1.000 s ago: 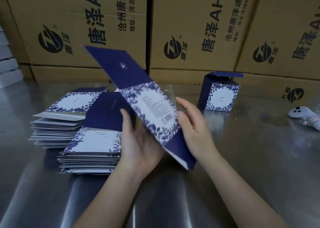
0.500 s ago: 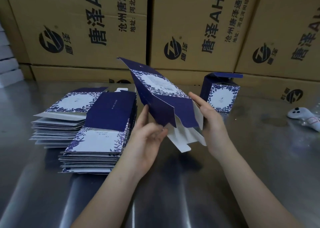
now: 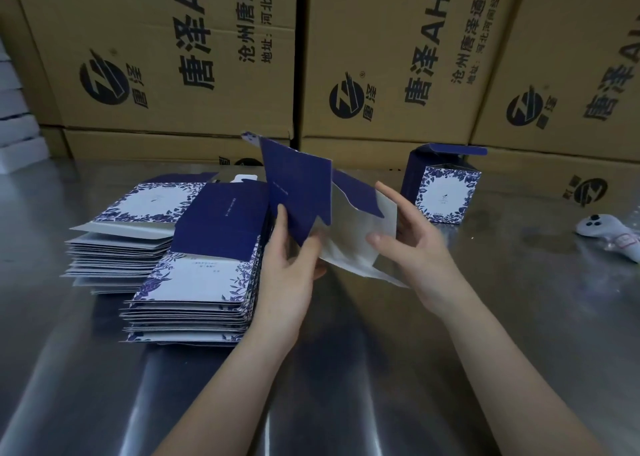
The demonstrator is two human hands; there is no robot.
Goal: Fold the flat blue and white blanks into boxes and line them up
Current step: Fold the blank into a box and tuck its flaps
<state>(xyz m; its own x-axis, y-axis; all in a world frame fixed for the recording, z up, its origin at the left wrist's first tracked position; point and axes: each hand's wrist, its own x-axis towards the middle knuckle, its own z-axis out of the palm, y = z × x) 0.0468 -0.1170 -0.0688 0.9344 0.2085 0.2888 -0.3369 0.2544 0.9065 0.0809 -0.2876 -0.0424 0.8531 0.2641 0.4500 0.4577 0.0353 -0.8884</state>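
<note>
large brown cartons [image 3: 166, 57] form a wall behind a shiny metal table [image 3: 381, 369]. two stacks of flat blanks [image 3: 194, 275] lie on the table at left, the nearer stack just beside the person's left wrist, the farther stack [image 3: 138, 234] behind it. one finished box [image 3: 446, 192] stands upright at right rear with its top flap raised, well apart from the stacks. a white controller [image 3: 609, 237] lies near the right edge.

the blank in work [image 3: 301, 192] is held above the table between both hands, partly opened, its white inner side and bottom flaps facing the person. the left hand [image 3: 291, 268] pinches the dark blue panel between thumb and fingers. the right hand [image 3: 415, 244] is closed on the white flap at its edge.

judgement: the card looks light and thin, stiff along its panels and weak at the creases, with a smooth printed face likely to slip. it is best gripped near the edges beside the fold lines, not on the loose flaps.
</note>
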